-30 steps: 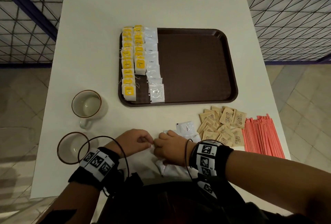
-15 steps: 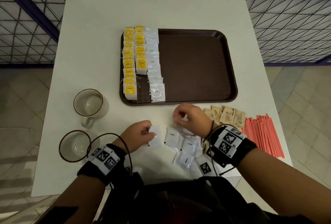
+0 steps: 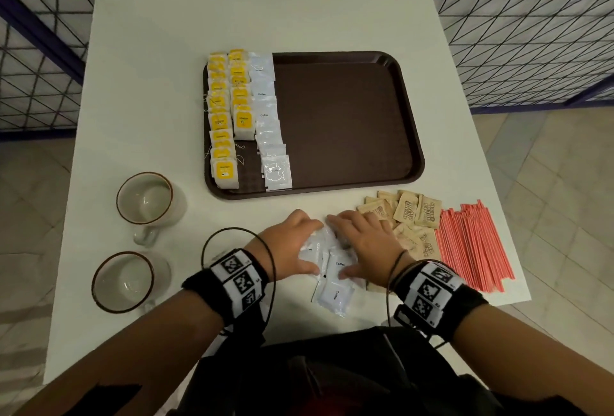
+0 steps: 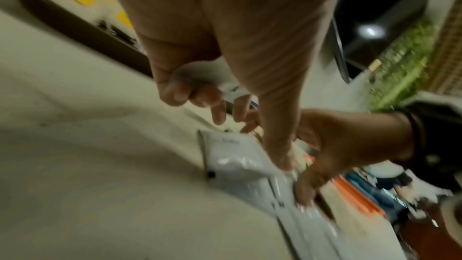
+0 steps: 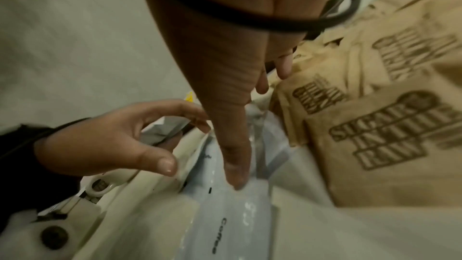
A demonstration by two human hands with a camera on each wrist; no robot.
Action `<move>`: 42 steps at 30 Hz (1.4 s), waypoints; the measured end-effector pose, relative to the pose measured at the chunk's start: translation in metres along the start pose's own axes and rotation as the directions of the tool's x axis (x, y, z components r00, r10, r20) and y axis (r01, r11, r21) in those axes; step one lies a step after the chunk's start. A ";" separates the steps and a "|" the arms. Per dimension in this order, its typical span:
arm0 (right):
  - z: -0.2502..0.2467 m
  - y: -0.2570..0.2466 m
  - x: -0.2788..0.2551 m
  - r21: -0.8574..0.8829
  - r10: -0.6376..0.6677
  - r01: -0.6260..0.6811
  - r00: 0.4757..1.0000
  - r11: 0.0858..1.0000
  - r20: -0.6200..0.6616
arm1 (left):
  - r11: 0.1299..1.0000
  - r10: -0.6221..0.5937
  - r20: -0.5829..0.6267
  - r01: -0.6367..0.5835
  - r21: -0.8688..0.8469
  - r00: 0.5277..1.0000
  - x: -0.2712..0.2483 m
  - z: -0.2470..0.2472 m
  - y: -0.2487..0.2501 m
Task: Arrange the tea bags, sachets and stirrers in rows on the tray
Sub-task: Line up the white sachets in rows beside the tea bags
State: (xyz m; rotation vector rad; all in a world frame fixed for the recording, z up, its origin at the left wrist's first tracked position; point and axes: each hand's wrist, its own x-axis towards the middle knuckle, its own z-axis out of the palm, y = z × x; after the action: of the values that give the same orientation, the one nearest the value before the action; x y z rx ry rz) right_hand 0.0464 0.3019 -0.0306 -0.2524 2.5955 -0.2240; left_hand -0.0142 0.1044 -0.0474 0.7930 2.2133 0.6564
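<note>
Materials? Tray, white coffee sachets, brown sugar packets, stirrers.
Tray: likely moulded plastic, matte brown, textured floor.
White coffee sachets: glossy plastic film or foil laminate; glints and creases.
Brown sugar packets: matte unbleached paper, printed.
Stirrers: probably thin plastic, uniform salmon-red; could be coated paper.

Two mugs (image 3: 146, 199) (both upright), table (image 3: 166, 83).

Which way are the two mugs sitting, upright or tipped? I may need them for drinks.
Upright. Both mugs stand on the table with open mouths up, and both look empty.
</note>
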 end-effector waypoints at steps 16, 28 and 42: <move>0.001 -0.020 0.054 0.376 -0.022 0.008 0.999 0.926 0.032 | 0.915 -0.272 -0.170 0.200 -0.351 0.947 -0.006 -0.018 -0.035; -0.083 -0.043 0.050 0.822 -0.138 0.158 0.986 0.547 -0.097 | 0.805 -0.351 -0.356 0.085 -0.587 0.866 -0.039 -0.058 -0.035; -0.073 -0.047 0.053 0.994 0.101 0.043 0.993 0.100 -0.053 | 0.069 -0.362 -0.187 -0.174 -0.982 0.913 -0.030 -0.067 -0.019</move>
State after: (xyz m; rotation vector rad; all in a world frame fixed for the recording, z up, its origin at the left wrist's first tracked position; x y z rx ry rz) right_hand -0.0292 0.2525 0.0160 0.3570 1.8646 -1.9617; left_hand -0.0527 0.0562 -0.0038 -0.3316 1.3714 2.1084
